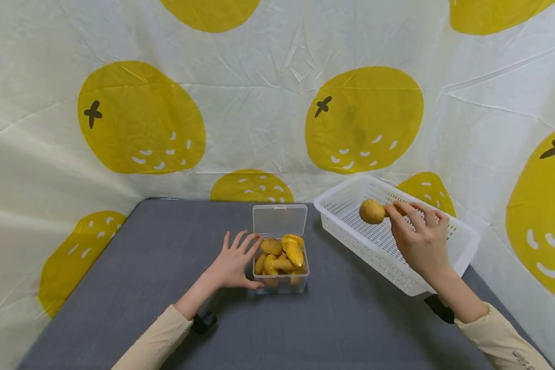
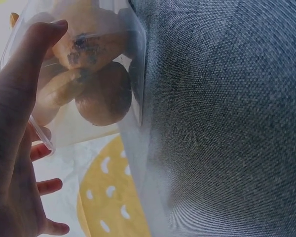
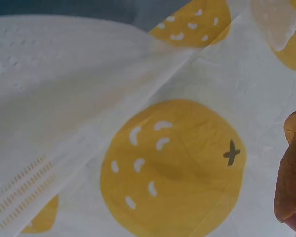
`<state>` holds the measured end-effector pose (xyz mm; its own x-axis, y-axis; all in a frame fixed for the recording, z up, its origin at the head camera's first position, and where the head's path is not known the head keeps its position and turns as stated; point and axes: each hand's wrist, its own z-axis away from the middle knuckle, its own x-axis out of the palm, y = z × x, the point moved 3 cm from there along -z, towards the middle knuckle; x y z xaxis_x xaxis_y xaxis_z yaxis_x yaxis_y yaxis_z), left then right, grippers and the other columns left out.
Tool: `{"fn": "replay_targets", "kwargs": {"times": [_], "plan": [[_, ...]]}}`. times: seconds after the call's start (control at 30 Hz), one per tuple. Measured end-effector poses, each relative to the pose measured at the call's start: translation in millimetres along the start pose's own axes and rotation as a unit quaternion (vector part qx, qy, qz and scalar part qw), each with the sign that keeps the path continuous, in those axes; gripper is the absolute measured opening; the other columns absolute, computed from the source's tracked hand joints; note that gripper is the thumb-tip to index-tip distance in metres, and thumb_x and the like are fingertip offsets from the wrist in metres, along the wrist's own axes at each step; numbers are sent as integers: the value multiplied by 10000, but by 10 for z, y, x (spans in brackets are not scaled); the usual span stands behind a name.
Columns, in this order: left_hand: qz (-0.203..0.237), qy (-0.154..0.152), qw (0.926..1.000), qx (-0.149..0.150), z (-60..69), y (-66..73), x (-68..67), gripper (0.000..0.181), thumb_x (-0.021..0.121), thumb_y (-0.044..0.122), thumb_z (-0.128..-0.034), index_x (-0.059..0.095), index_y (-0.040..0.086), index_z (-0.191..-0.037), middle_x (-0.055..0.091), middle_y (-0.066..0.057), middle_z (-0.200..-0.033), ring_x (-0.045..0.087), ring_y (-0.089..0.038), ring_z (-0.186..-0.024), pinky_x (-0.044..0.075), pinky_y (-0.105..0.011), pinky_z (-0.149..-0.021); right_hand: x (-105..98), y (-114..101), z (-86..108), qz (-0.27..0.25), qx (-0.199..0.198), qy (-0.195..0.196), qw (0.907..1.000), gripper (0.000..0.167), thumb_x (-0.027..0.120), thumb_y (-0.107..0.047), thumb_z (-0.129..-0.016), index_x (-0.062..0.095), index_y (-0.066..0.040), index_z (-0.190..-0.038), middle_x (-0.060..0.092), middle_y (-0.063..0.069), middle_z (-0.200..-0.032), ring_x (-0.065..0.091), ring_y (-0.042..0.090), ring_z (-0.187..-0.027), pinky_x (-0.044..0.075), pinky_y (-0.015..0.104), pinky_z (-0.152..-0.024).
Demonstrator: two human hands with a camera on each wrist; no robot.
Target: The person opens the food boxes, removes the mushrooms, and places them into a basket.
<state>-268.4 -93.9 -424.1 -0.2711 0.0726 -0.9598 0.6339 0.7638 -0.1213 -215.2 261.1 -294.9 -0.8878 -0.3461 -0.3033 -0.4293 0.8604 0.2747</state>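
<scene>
My right hand [image 1: 420, 239] pinches the stem of a brown mushroom [image 1: 372, 211] above the white basket, its round cap turned left. At the right edge of the right wrist view, part of that mushroom [image 3: 289, 182] shows. My left hand [image 1: 233, 264] is spread at the left side of a small clear plastic box [image 1: 282, 285], thumb by the near corner and fingertips at the rim. Several brown and yellow mushrooms [image 1: 293, 250] fill the box, and its hinged lid [image 1: 279, 220] stands up at the back. In the left wrist view, mushrooms [image 2: 106, 96] show through the box wall.
A white perforated basket [image 1: 365, 252] sits at an angle on the right of the grey-covered table [image 1: 277, 334]. Behind the table hangs a white cloth [image 1: 250, 118] printed with yellow fruit shapes. It also runs along both sides.
</scene>
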Motion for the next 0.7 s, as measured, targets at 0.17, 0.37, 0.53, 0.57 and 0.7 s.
{"fn": "replay_targets", "kwargs": {"times": [0.17,0.37,0.53,0.57,0.7], "plan": [[42,-26,10000,-38,-1,6,4,1081,525,779,-611,225,139,-1430,257,-67,-1418,256,-357,-1293,192,-674,-963,-4,211,-23,293,109,21,9995,190,535,-97,-839,652,-69,-987,628,163,-958,515,397,-855,277,562,-638],[28,-26,10000,-40,4,7,0,1081,520,781,-613,221,141,-1431,257,-69,-1419,267,-360,-1290,202,-674,-959,25,445,-37,396,138,-33,9991,227,582,-8,-761,632,-59,-976,606,181,-944,497,419,-861,268,577,-636],[-9,5,10000,-32,11,10,-10,1078,518,782,-613,227,142,-1430,264,-72,-1415,282,-362,-1281,221,-669,-953,91,611,-36,379,93,-188,9991,220,573,-8,-767,625,-50,-976,598,188,-955,485,435,-867,270,590,-648],[0,4,10000,-36,12,11,-12,1077,519,781,-613,226,143,-1430,262,-71,-1416,280,-360,-1281,219,-668,-954,110,640,-35,387,78,-221,9990,217,569,-11,-769,624,-51,-976,598,185,-957,486,436,-868,271,591,-651],[35,-4,10000,-43,13,14,-10,1077,520,779,-615,222,143,-1431,258,-70,-1417,276,-360,-1282,209,-670,-958,196,739,-22,357,30,-343,9988,216,555,-22,-778,625,-54,-980,604,176,-956,491,432,-872,272,594,-666]]}}
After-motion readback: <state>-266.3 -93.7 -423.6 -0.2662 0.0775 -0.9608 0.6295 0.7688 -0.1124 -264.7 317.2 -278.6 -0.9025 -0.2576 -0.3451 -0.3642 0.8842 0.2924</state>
